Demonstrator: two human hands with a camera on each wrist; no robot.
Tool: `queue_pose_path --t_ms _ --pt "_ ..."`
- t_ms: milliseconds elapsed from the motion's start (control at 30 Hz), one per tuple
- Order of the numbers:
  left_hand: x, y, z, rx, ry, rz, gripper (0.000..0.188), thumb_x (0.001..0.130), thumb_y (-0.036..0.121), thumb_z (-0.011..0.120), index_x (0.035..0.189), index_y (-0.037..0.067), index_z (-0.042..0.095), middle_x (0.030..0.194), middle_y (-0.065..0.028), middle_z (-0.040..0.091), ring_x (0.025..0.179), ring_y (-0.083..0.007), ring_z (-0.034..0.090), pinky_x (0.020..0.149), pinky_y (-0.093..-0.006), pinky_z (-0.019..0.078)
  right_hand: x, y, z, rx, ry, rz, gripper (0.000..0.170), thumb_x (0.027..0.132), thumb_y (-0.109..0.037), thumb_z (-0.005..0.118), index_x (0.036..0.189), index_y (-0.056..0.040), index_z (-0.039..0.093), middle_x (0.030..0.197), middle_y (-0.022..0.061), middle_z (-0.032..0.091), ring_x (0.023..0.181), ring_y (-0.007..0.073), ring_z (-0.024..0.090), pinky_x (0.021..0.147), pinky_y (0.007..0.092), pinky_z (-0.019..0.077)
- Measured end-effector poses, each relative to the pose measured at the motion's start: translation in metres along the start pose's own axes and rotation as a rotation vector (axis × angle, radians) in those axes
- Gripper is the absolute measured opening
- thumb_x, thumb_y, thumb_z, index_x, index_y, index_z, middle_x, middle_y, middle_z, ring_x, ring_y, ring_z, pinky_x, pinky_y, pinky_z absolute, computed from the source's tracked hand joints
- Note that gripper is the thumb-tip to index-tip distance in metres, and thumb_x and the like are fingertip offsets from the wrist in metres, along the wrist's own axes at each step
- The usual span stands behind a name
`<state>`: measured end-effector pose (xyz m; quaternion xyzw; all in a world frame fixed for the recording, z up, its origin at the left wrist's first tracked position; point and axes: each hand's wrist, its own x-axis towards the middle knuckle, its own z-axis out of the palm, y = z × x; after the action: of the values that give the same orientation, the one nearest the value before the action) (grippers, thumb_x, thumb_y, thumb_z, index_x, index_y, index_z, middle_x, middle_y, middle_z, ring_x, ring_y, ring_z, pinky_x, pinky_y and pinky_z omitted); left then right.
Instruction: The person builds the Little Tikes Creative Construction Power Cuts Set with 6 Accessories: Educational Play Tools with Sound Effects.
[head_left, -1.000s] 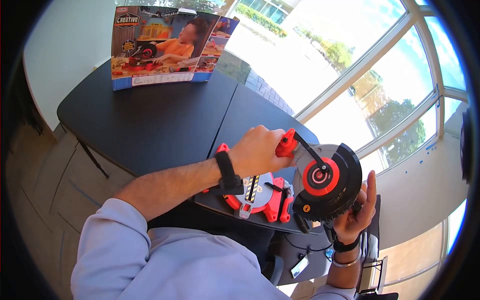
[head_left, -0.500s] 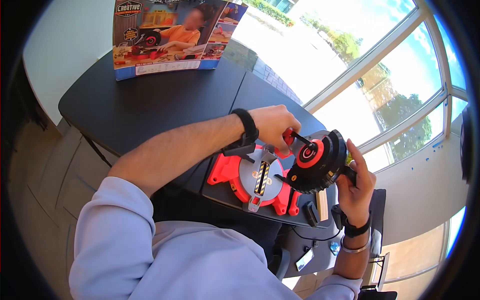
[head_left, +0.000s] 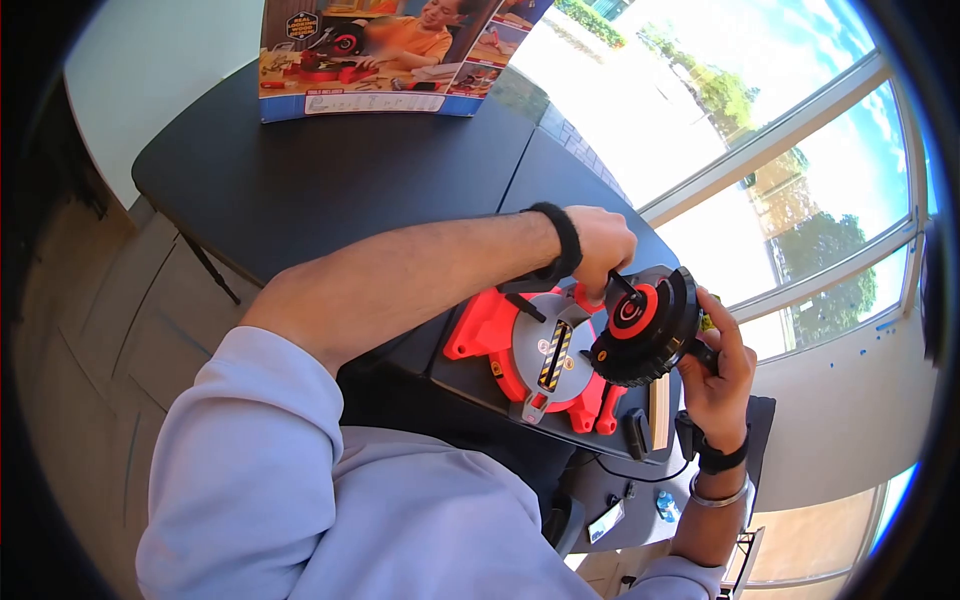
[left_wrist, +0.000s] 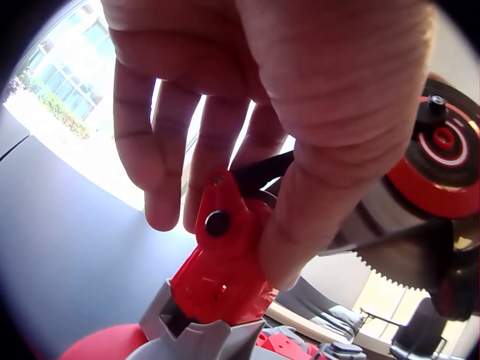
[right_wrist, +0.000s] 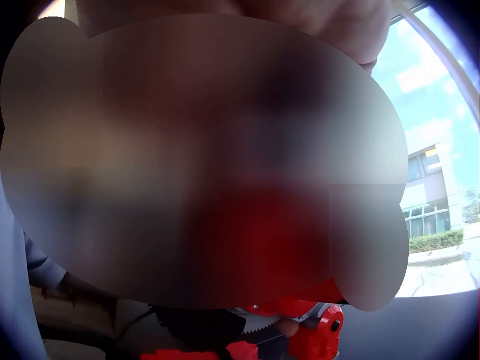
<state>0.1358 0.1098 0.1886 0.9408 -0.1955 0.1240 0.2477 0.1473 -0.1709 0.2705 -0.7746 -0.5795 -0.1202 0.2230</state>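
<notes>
My left hand [head_left: 605, 245] pinches the red hinge arm of the toy saw; in the left wrist view, the thumb of this hand [left_wrist: 255, 97] presses the red hinge piece [left_wrist: 225, 277], whose lower end sits in a grey bracket [left_wrist: 225, 343]. Black and red, the saw head [head_left: 640, 320] is tilted above the right side of the red base [head_left: 475, 330] with its grey round plate [head_left: 530, 345]. My right hand [head_left: 722, 375] holds the saw head's black handle from the right, index finger extended. A large blur covers most of the right wrist view; part of the saw blade [right_wrist: 259, 324] shows below.
A picture box [head_left: 380, 103] stands at the table's back. Right of the base lie a black block [head_left: 637, 436] and a wooden strip [head_left: 659, 412]. Beyond the table's near edge are a phone [head_left: 606, 522], a small bottle [head_left: 667, 506] and a cable. Windows line the right side.
Both hands have lowered the saw head from in front of the window to over the base, and its red hinge arm has come down to the bracket. The head view has shifted.
</notes>
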Motion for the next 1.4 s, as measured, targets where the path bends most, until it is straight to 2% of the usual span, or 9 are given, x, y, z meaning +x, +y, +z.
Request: queue_pose_path --t_ms 167,300,367,500,567,633,700,1033,1400 --pt "0.005 0.003 -0.001 0.07 -0.087 -0.062 0.04 0.067 0.034 0.094 0.094 0.008 0.082 0.088 -0.0157 0.079 0.087 -0.0362 0.077 0.077 -0.0436 0.0602 0.008 -0.002 -0.001 0.039 -0.083 0.138 0.077 0.079 0.011 0.07 0.153 0.0006 0.051 0.072 0.0093 0.061 0.059 0.0115 0.052 0.057 0.0241 0.0402" --pt "0.011 0.005 0.002 0.101 -0.077 -0.101 0.044 0.066 0.035 0.096 0.097 0.006 0.083 0.093 -0.0163 0.08 0.092 -0.0356 0.077 0.08 -0.0434 0.0612 0.018 0.004 -0.001 0.25 -0.117 0.285 0.074 0.082 0.012 0.073 0.152 0.0045 0.05 0.082 0.0057 0.075 0.073 0.0073 0.064 0.07 0.0201 0.0471" --pt "0.012 0.011 -0.005 0.164 -0.177 -0.119 0.049 0.065 0.035 0.098 0.1 0.005 0.082 0.097 -0.0168 0.08 0.096 -0.0347 0.078 0.083 -0.0433 0.0617 0.02 0.008 -0.002 0.276 -0.153 0.401 0.057 0.082 0.011 0.075 0.137 0.0053 0.063 0.084 0.0044 0.075 0.076 0.0088 0.064 0.072 0.022 0.0488" --pt "0.015 0.017 -0.006 0.19 -0.222 -0.149 0.05 0.066 0.033 0.098 0.105 0.005 0.082 0.103 -0.0163 0.08 0.102 -0.033 0.077 0.086 -0.0425 0.0619 0.025 0.012 -0.008 0.192 -0.24 0.468 0.036 0.079 0.011 0.077 0.114 0.003 0.072 0.084 0.005 0.074 0.081 0.0119 0.066 0.075 0.0264 0.0507" --pt "0.015 0.019 -0.004 0.206 -0.226 -0.143 0.048 0.067 0.03 0.098 0.105 0.006 0.082 0.104 -0.0156 0.08 0.103 -0.0323 0.077 0.087 -0.0423 0.062 0.031 0.008 -0.006 0.036 -0.221 0.191 0.026 0.077 0.009 0.077 0.101 0.001 0.072 0.084 0.0063 0.072 0.081 0.016 0.065 0.076 0.0312 0.0511" --pt "0.015 0.021 -0.003 0.227 -0.213 -0.136 0.047 0.067 0.028 0.098 0.105 0.007 0.083 0.104 -0.0148 0.081 0.103 -0.0323 0.077 0.088 -0.0426 0.0618 0.035 0.002 -0.003 0.071 -0.176 0.091 0.028 0.077 0.008 0.077 0.103 0.0002 0.071 0.083 0.008 0.07 0.079 0.0192 0.062 0.077 0.034 0.0504" --pt "0.016 0.024 -0.002 0.229 -0.219 -0.129 0.046 0.066 0.027 0.098 0.105 0.008 0.083 0.103 -0.0143 0.081 0.103 -0.0318 0.077 0.088 -0.0426 0.0617 0.04 -0.008 -0.015 0.093 -0.48 0.419 0.026 0.078 0.007 0.077 0.102 0.0008 0.07 0.082 0.0076 0.069 0.076 0.019 0.059 0.075 0.034 0.0499" --pt "0.021 0.016 0.002 0.248 -0.266 -0.102 0.045 0.066 0.027 0.098 0.104 0.009 0.084 0.102 -0.014 0.081 0.102 -0.03 0.077 0.09 -0.0399 0.0609 0.043 -0.005 -0.009 0.187 -0.47 0.485 0.02 0.08 0.01 0.076 0.099 0.0031 0.071 0.083 0.0047 0.069 0.079 0.0112 0.06 0.074 0.0314 0.0502" --pt "0.023 0.014 0.009 0.266 -0.249 -0.112 0.047 0.067 0.028 0.099 0.106 0.009 0.084 0.104 -0.0129 0.081 0.106 -0.0292 0.076 0.092 -0.0399 0.0599 0.039 0.008 -0.005 0.249 -0.449 0.386 0.02 0.083 0.008 0.076 0.102 0.0058 0.072 0.085 0.0068 0.074 0.082 0.0113 0.067 0.08 0.0315 0.0556"
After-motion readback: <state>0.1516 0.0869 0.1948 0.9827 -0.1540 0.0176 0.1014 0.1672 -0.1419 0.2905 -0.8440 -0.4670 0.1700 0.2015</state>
